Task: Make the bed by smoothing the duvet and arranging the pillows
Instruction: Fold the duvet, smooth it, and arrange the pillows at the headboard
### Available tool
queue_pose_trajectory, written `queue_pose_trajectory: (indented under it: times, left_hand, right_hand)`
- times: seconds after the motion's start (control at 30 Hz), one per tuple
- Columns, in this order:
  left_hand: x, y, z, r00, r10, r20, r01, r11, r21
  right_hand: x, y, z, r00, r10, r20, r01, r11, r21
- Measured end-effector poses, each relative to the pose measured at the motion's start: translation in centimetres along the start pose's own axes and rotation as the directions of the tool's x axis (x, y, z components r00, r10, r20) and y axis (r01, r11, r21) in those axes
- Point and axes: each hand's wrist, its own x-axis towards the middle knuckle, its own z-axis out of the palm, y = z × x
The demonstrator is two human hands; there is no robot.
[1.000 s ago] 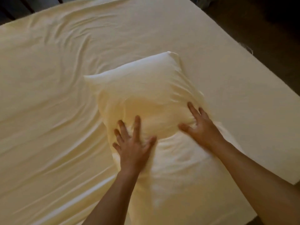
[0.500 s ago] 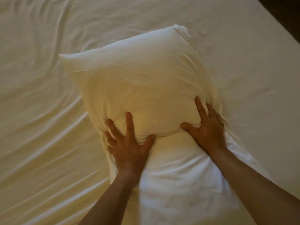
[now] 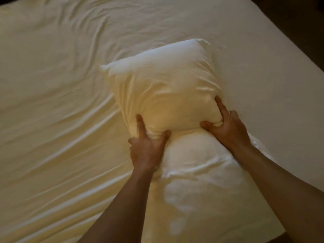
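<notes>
**Gripping the pillow at its middle, both hands dig in**

Bunching the cream fabric between thumb and fingers, the left hand (image 3: 146,148) grips the pillow (image 3: 163,88) at its near left side, forefinger stretched up along the cloth and thumb hooked across a gathered fold. The right hand (image 3: 226,126) does the same on the near right side: its forefinger points up the pillow's edge, its thumb pushes in from below, and a small wad of fabric sits pinched between them. The other fingers of both hands are curled under and mostly hidden.

The pillow lies on the bed, right of centre, its far end puffed up and its far corners sticking out in small points. Where the hands squeeze, it is nipped into a waist, and the nearer half spreads flatter and paler toward the person, running under both forearms.

Underneath, the duvet (image 3: 57,120) covers the bed in the same cream colour. Long creases run diagonally across its left side, and shorter wrinkles fan out near the far edge. To the right of the pillow the cloth lies smoother, up to the bed's right edge, beyond which the floor (image 3: 298,18) is dark.
</notes>
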Motion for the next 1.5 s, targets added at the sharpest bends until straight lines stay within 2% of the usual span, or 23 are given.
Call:
queue_pose_trajectory:
  times: [0.1, 0.2, 0.37, 0.53, 0.87, 1.03, 1.33, 1.5]
  left_hand:
    - [-1.9, -0.7, -2.9, 0.996, 0.048, 0.07, -0.035, 0.984, -0.173]
    - [-4.3, -2.5, -6.0, 0.991, 0.134, 0.016, -0.124, 0.953, -0.278]
    - [-7.7, -8.0, -12.8, 0.985, 0.144, -0.094, -0.166, 0.934, -0.316]
    - [-10.1, -15.5, -21.2, 0.979, 0.078, -0.189, -0.138, 0.934, -0.329]
    - [-12.2, -34.2, -41.7, 0.899, -0.034, -0.436, -0.128, 0.933, -0.337]
    - [-13.0, -45.0, -53.1, 0.859, -0.05, -0.51, -0.102, 0.959, -0.266]
    - [-10.3, -62.9, -70.7, 0.792, -0.058, -0.607, -0.038, 0.989, -0.144]
    - [-8.4, -70.2, -76.2, 0.791, -0.12, -0.599, 0.053, 0.99, -0.128]
  right_hand:
    - [-2.4, -2.9, -2.3, 0.997, -0.073, -0.004, 0.073, 0.997, -0.002]
    - [-5.3, -6.4, -4.2, 0.99, -0.141, 0.014, 0.141, 0.99, -0.023]
    - [-10.8, -12.9, -4.4, 0.971, -0.235, 0.034, 0.236, 0.972, -0.014]
    - [-16.9, -21.8, -1.7, 0.945, -0.325, 0.039, 0.321, 0.944, 0.075]
    - [-31.0, -43.9, 7.8, 0.882, -0.469, 0.036, 0.447, 0.859, 0.249]
    - [-38.9, -56.0, 14.7, 0.858, -0.512, 0.024, 0.479, 0.818, 0.319]
    - [-50.8, -74.6, 26.8, 0.849, -0.528, 0.014, 0.473, 0.77, 0.428]
    - [-54.9, -81.3, 32.2, 0.846, -0.53, 0.066, 0.444, 0.767, 0.463]
